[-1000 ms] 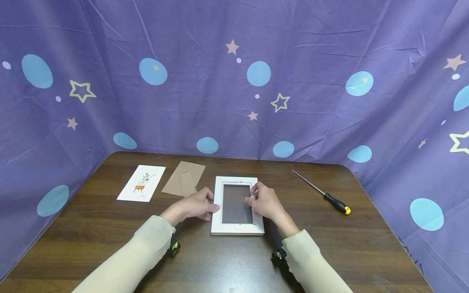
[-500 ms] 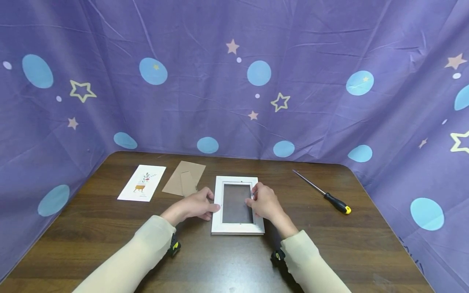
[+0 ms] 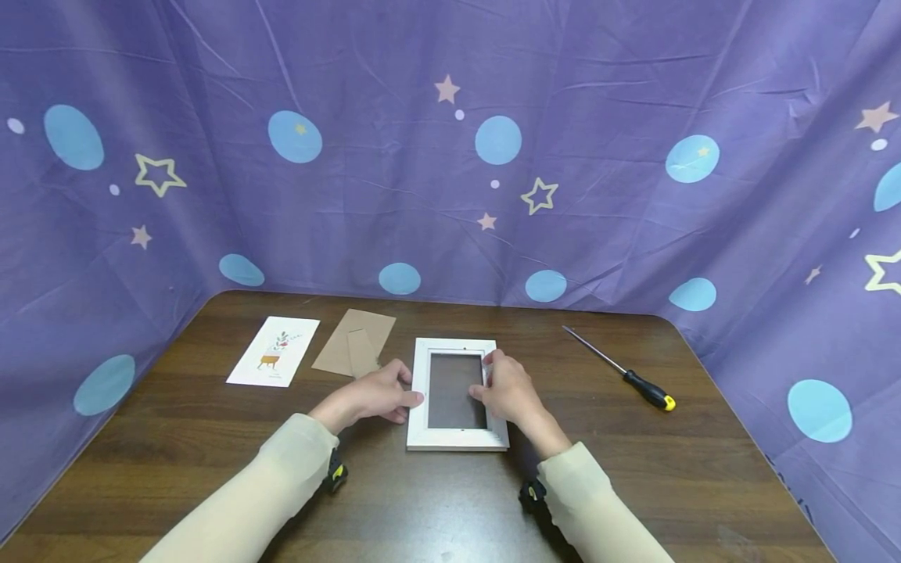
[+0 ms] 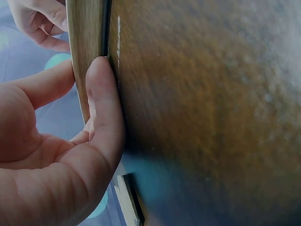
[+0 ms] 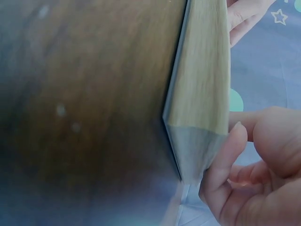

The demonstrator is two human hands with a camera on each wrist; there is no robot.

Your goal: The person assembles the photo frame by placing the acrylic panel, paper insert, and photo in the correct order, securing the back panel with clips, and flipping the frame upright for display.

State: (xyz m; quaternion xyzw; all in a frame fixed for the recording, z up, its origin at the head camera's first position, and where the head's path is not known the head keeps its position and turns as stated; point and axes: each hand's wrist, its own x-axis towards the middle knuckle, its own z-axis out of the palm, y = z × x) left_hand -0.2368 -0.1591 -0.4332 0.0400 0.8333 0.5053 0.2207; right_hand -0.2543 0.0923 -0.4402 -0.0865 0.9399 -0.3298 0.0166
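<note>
A white picture frame [image 3: 457, 440] lies flat on the table, with a grey panel [image 3: 454, 391] showing in its opening. Small dark marks sit at the middle of its top and bottom borders. My left hand [image 3: 376, 392] pinches the left border, thumb on top and fingers along the outer side. My right hand [image 3: 514, 387] grips the right border from above, index finger near the upper right and thumb over the opening. In the left wrist view, the fingers [image 4: 101, 80] press the frame's wood-toned side [image 4: 87, 42]. The right wrist view shows curled fingers [image 5: 218, 174] at a corner.
A brown backing board [image 3: 338, 344] with a stand flap lies just beyond my left hand. Farther left is a white card [image 3: 246, 367] printed with a deer-like figure. A black and yellow screwdriver [image 3: 642, 386] lies to the right on the wooden table [image 3: 450, 508]. A purple curtain [image 3: 394, 203] hangs behind.
My right thumb and fingers have shifted very slightly at the frame's right border. The left hand, the frame and the other things stay in place.
</note>
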